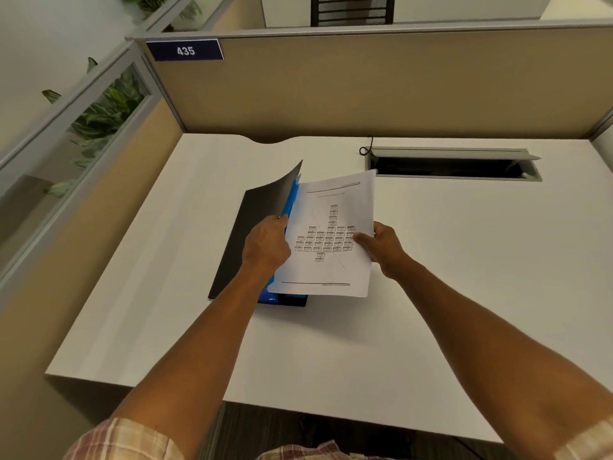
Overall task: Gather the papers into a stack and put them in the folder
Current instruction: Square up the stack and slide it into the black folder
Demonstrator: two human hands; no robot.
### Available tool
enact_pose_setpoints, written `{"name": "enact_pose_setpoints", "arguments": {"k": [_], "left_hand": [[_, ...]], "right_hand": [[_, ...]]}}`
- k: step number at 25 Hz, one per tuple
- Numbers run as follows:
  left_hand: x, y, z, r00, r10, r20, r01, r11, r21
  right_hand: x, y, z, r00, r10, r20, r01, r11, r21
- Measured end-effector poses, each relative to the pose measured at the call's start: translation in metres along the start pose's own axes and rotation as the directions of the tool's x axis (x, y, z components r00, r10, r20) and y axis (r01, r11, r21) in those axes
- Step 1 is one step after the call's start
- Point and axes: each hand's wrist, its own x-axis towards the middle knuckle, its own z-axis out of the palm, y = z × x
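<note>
A black folder [242, 234] with blue inner sleeves lies on the white desk [464, 260], its cover lifted and tilted up to the left. My left hand [265, 249] grips the cover's edge and a blue sleeve, holding them up. My right hand [381, 244] pinches the right edge of a white paper stack [335, 207], whose top sheet shows a printed box chart. The stack hovers over the folder's open right half and hides most of the blue inside.
Beige cubicle partitions close the desk at the back and left. A cable slot [451, 166] with a raised grey lid and a black cord opens at the back right. A "435" sign [185, 50] sits on the partition. Plants stand behind the left glass.
</note>
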Motion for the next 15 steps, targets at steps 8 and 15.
{"name": "enact_pose_setpoints", "arguments": {"k": [8,15], "left_hand": [[0.000,0.000,-0.002,0.998,0.041,0.051,-0.041,0.999,0.001],[-0.002,0.009,-0.004,0.994,0.103,0.040,-0.103,0.995,0.003]], "right_hand": [[0.017,-0.001,0.059,0.998,0.008,0.054,-0.003,0.996,-0.085],[0.033,0.000,0.108,0.999,0.018,0.030,-0.011,0.976,-0.216]]}}
